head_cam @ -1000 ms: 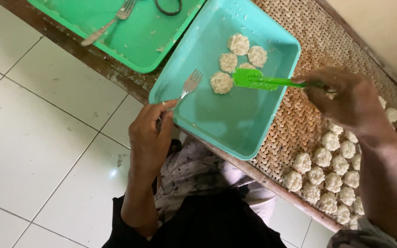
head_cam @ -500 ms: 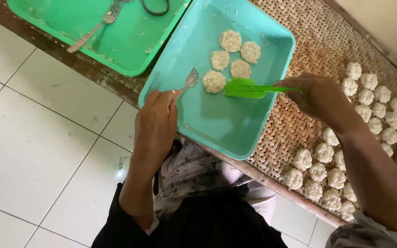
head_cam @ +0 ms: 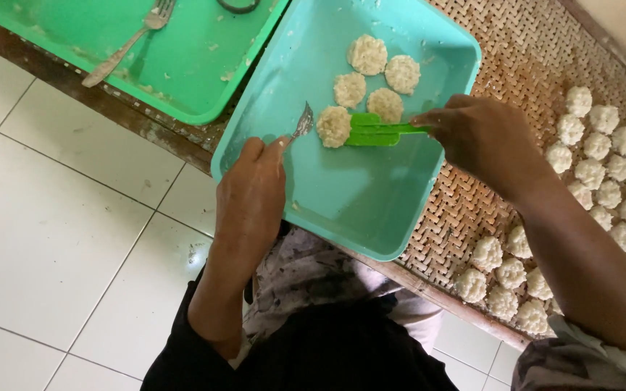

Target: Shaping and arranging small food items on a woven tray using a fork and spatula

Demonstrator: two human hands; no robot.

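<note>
My left hand [head_cam: 251,195] grips a metal fork [head_cam: 300,124] whose tines point at a white round dough patty [head_cam: 334,126] in a teal tray [head_cam: 371,203]. My right hand [head_cam: 483,137] holds a green plastic spatula [head_cam: 372,130], its blade lying flat on the tray bottom next to that patty. Several more patties [head_cam: 377,65] sit together at the tray's far end.
A second green tray [head_cam: 182,72] with another fork [head_cam: 121,47] lies at the upper left. A woven rattan mat [head_cam: 530,51] covers the bench; several white patties [head_cam: 603,152] line its right side and lower edge [head_cam: 505,286]. White floor tiles [head_cam: 59,239] lie below.
The spatula has slid left up to the nearest patty, and the fork has moved in toward that patty from the other side.
</note>
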